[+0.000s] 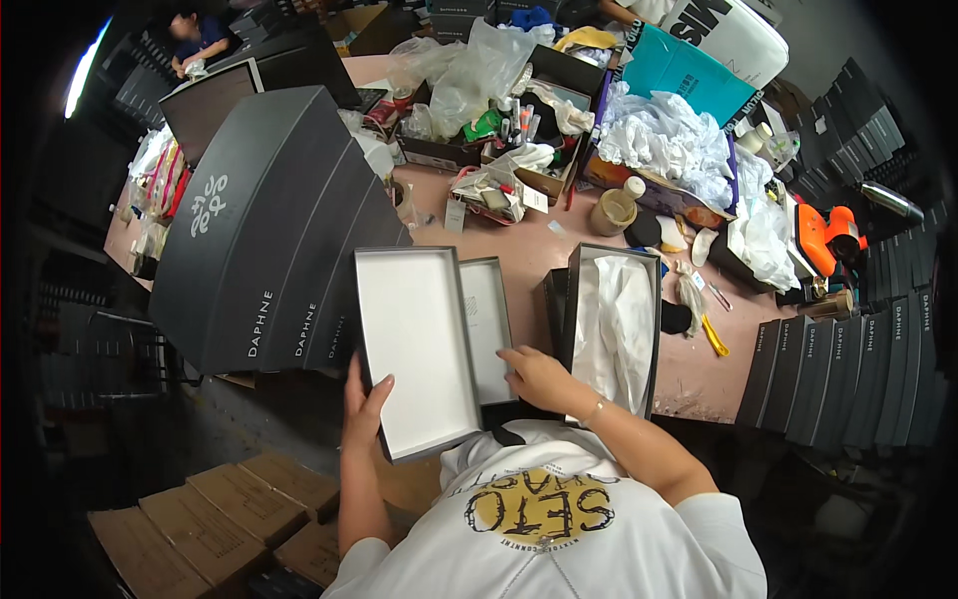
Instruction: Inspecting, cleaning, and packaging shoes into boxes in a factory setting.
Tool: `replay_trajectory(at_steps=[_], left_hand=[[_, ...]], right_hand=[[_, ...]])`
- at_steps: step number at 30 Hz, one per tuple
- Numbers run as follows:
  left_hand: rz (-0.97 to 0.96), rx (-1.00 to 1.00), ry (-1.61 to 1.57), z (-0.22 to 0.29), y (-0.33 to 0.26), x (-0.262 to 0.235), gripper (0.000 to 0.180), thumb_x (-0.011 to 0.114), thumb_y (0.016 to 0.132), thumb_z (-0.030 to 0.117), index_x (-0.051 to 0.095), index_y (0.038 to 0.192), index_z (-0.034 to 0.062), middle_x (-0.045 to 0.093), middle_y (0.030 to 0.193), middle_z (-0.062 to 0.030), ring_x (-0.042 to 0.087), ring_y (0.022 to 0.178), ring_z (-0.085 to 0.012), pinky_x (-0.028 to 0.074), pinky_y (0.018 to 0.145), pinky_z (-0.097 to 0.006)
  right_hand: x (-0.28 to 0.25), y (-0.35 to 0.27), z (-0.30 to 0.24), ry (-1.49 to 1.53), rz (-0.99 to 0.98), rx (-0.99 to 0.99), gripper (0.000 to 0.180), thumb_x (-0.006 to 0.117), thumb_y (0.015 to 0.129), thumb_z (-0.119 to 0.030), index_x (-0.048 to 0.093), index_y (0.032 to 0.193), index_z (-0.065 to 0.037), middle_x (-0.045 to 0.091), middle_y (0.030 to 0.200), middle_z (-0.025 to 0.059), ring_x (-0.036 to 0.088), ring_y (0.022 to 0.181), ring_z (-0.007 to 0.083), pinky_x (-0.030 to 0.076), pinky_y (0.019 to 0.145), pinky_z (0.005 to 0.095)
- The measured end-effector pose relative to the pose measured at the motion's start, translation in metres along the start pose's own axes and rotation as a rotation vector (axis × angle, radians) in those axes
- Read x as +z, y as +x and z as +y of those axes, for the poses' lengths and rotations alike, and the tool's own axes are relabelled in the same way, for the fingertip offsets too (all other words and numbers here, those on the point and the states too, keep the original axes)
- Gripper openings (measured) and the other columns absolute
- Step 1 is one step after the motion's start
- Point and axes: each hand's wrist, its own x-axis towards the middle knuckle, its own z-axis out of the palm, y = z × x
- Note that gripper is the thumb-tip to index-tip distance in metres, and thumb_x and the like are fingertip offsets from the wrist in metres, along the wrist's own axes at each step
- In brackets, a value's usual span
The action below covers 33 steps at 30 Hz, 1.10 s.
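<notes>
My left hand (361, 407) grips the lower left edge of a shallow dark shoe box lid (414, 349), its white inside facing up, thumb over the rim. Partly behind that lid lies another shallow box part with a pale grey inside (483, 314). At its right edge is my right hand (544, 381), fingers bent and closed; whether they grip the edge I cannot make out. Beside this hand on the right, an open dark shoe box (570, 329) holds crumpled white tissue paper (614, 324); what lies under the paper is hidden.
Large dark shoe boxes (249, 230) stand close on my left, more (838, 379) at the right. A glue jar (614, 212), a yellow cutter (715, 336) and a paper-filled carton (664, 140) sit on the pink table (699, 384). Brown cartons (215, 509) are lower left. A person (200, 40) is far left.
</notes>
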Motion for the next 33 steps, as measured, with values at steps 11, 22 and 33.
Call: replay_trajectory(at_steps=[11, 22, 33], left_hand=[[0.138, 0.162, 0.503, -0.010, -0.037, -0.023, 0.068, 0.065, 0.085, 0.022, 0.033, 0.137, -0.0059, 0.058, 0.118, -0.0256, 0.059, 0.107, -0.0324, 0.044, 0.093, -0.037], [0.087, 0.281, 0.639, 0.027, -0.030, -0.014, 0.066, 0.067, 0.083, 0.020, 0.036, 0.137, -0.0016, 0.056, 0.120, -0.0267, 0.058, 0.109, -0.0353, 0.046, 0.092, -0.039], [0.145, 0.301, 0.576, 0.030, -0.047, -0.027, 0.063, 0.067, 0.081, 0.010, 0.040, 0.136, -0.0007, 0.063, 0.110, -0.0213, 0.064, 0.097, -0.0243, 0.048, 0.084, -0.033]], right_hand=[[0.062, 0.055, 0.046, -0.686, -0.435, 0.159, 0.020, 0.052, 0.085, -0.017, 0.070, 0.089, -0.009, 0.070, 0.090, 0.0126, 0.069, 0.086, 0.0272, 0.056, 0.066, 0.0387], [0.078, 0.069, 0.068, -0.360, -0.099, 0.372, 0.029, 0.049, 0.085, -0.008, 0.046, 0.113, 0.000, 0.065, 0.082, 0.0269, 0.066, 0.080, 0.0402, 0.053, 0.067, 0.0468], [0.013, 0.089, 0.032, -0.224, 0.359, 0.208, 0.047, 0.051, 0.076, 0.003, 0.042, 0.121, -0.008, 0.052, 0.101, 0.0257, 0.059, 0.080, 0.0448, 0.050, 0.070, 0.0488]])
